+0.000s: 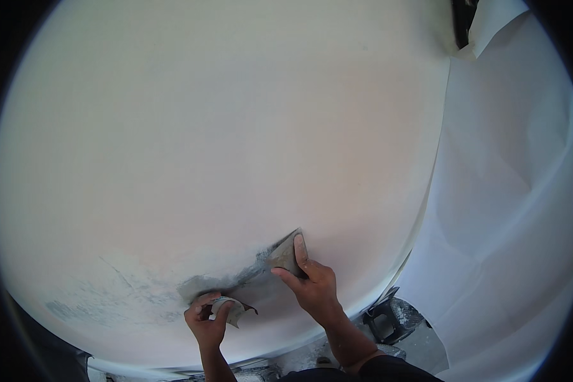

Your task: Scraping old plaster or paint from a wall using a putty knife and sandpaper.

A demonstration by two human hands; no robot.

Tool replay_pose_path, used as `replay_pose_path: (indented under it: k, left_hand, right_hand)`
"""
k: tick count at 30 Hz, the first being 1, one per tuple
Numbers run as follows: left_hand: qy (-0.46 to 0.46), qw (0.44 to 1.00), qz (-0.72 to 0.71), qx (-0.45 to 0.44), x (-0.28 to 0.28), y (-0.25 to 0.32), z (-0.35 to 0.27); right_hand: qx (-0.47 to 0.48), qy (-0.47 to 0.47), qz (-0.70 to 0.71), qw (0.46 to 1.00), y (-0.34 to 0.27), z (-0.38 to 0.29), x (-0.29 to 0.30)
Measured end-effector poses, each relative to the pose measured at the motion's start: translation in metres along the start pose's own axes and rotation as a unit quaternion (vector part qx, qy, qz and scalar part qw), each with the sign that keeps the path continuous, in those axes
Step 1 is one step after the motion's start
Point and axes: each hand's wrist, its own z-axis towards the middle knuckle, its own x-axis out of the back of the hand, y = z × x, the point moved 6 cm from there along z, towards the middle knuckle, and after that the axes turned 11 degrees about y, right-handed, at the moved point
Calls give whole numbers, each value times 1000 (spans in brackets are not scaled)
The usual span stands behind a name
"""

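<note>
A large, curved, pale-coated panel point(248, 157) fills most of the head view. Low on its middle is a dark grey worn patch point(229, 281), with fainter grey scuffs point(90, 305) to the left. My right hand point(317, 286) presses a grey-brown folded sheet point(284, 255), apparently sandpaper, on the patch's upper right end, thumb and fingers apart across it. My left hand point(207, 322) pinches a curled piece of sandpaper point(236, 313) with a pale back and dark edge, just below the patch's left part. The face of each sheet towards the panel is hidden.
White masking paper point(501, 200) hangs along the panel's right edge, creased. Beyond the near edge stands a dark, dusty stool or similar object point(391, 317) on the grey floor point(429, 341). A dark part point(463, 24) shows at the top right.
</note>
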Motion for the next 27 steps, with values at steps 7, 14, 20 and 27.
replay_pose_path:
  k: [7, 14, 20, 27]
  left_hand:
    - [-16, 999, 25, -20, 6, -8, -1]
    - [-13, 1000, 22, -10, 5, -7, 3]
    - [-11, 999, 31, 17, 9, -4, 1]
    - [-10, 998, 46, 30, 4, -2, 3]
  right_hand:
    - [20, 9, -19, 1000, 2, 1, 1]
    - [22, 26, 1, 999, 7, -15, -3]
    - [-45, -47, -47, 997, 4, -10, 0]
    - [77, 37, -65, 994, 1, -5, -3]
